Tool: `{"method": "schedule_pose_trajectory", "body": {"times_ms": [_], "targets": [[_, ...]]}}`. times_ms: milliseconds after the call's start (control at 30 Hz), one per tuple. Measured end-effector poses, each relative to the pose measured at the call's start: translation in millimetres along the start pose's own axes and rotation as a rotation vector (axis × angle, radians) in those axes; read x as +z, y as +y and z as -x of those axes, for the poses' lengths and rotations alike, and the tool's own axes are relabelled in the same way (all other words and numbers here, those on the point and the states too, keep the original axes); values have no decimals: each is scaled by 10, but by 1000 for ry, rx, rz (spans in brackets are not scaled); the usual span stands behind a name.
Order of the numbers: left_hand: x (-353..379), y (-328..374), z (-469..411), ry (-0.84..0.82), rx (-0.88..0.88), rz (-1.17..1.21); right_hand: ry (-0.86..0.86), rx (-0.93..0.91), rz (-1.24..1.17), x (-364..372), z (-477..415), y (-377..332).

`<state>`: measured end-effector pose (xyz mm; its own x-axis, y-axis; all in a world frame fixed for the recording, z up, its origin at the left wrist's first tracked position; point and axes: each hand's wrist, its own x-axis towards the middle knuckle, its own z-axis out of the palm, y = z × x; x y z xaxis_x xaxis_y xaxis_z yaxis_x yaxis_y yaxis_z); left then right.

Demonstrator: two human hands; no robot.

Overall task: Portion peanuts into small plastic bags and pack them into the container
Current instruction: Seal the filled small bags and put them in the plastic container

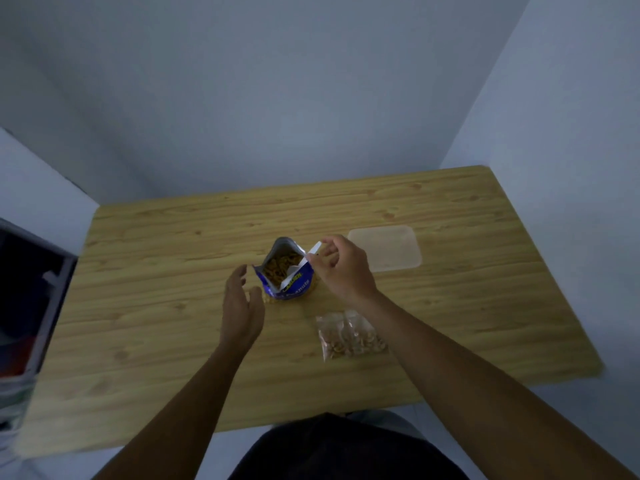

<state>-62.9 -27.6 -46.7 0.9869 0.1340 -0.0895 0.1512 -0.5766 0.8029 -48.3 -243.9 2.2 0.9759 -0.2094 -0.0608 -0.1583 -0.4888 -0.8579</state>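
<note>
A blue peanut bag (284,271) stands open on the wooden table (156,306), with peanuts showing inside. My right hand (341,268) pinches a white spoon (302,269) by its handle; the spoon's bowl dips into the bag's mouth. My left hand (240,304) hovers just left of the bag, fingers relaxed and holding nothing. Two small clear plastic bags of peanuts (351,336) lie side by side on the table, below my right wrist. A translucent container lid or shallow container (389,247) lies flat to the right of my right hand.
Walls close in behind the table and to its right. A dark shelf or box (31,299) stands off the table's left edge. A few loose peanuts (268,301) lie by the bag's base.
</note>
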Motion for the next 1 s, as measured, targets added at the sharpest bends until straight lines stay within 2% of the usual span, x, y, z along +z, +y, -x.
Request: {"method": "schedule_pose_trajectory", "body": {"times_ms": [100,167,333,500,733,900,1000], "targets": [[-103,17,-134,-98,143,-25,-20,-16,99,85,-152,-86],[-131,47,-194,-126,168,3,-21,-27,100,83,-193,-126],[-181,50,-252,-114,175,16,100,-21,-55,-188,-274,-303],[-191,14,-320,-121,184,29,382,189,-349,-358,-438,-272],[-216,-25,-386,-159,190,77,337,593,-280,103,-265,398],[-230,-47,-420,-171,206,60,376,664,-155,361,-109,611],[-230,-46,-430,-169,207,52,333,717,-58,413,-73,701]]}}
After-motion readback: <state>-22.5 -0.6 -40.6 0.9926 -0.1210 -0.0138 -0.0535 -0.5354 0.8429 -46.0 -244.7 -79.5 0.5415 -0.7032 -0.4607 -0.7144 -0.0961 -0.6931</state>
